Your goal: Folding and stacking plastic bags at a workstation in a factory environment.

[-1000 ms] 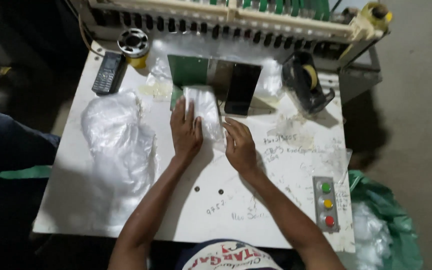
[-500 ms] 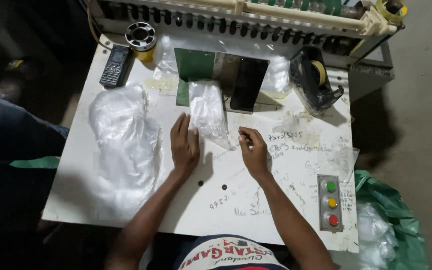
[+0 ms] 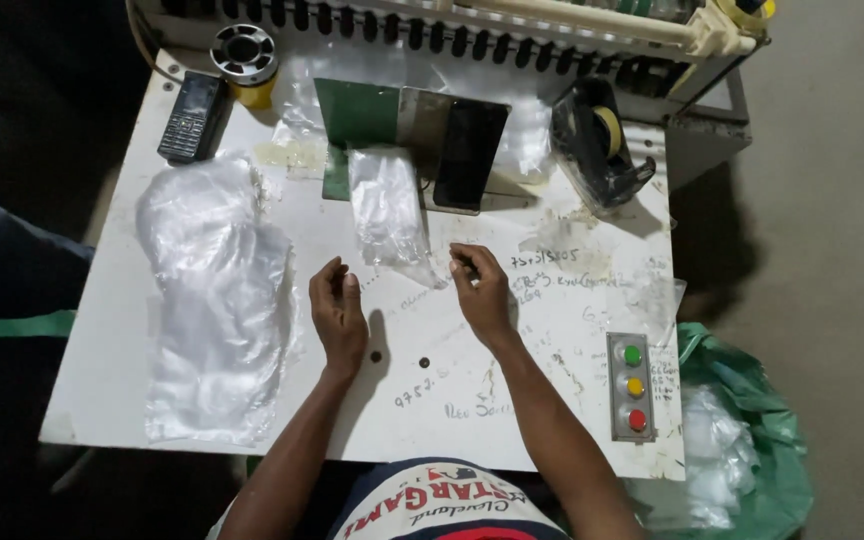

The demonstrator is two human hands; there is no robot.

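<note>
On the white tabletop [image 3: 112,380] I log items left to right, each placed against the small clear packet [image 3: 389,210] at its centre.

Far left of the packet: a dark handset [image 3: 190,117] near the back edge, and just right of it a yellow reel with a black cap [image 3: 245,58]. Left and nearer me: a large heap of clear plastic bags [image 3: 217,300], lying flat.

Below-left of the packet: my left hand [image 3: 339,315], resting on the tabletop, fingers loosely curled, holding nothing, just clear of the packet.

The packet itself: lying lengthwise, its far end over a green plate [image 3: 357,112], its near corner pointing toward my right hand.

Just right of the packet: a black phone [image 3: 470,153], face up.

Below-right of the packet: my right hand [image 3: 482,292], fingers pinched together at the packet's near corner; I cannot tell whether they actually hold it.

Farther right: a black tape dispenser [image 3: 597,145], then a grey box with green, yellow and red buttons [image 3: 633,386]. Off the tabletop, far right: a green bag [image 3: 752,440] of clear plastic.
</note>
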